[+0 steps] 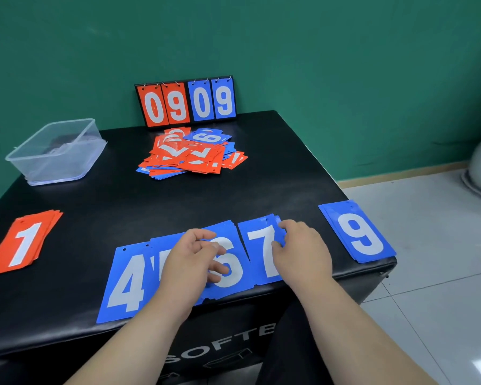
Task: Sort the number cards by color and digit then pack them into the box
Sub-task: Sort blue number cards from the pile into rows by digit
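— Where do the blue cards lie?
— In a row along the near edge of the black surface (pixel 233 195): blue 4 (pixel 125 282), blue 6 (pixel 231 273), the blue 7 stack (pixel 258 251), and the blue 9 stack (pixel 358 234) apart at the right.
— And the hands?
— The right hand (pixel 303 254) pinches the blue 7 stack's right edge, thumb on its face. The left hand (pixel 192 257) rests on the blue 6, fingers (pixel 220 269) loosely curled; whether they hold it I cannot tell.
— Anything else?
— A red 1 stack (pixel 25 243) at left, a mixed pile (pixel 192 157) behind, and the clear box (pixel 56 151) at far left.

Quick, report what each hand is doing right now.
Left hand: pinching the top card of the blue 6 pile.
Right hand: gripping the right edge of the blue 7 pile.
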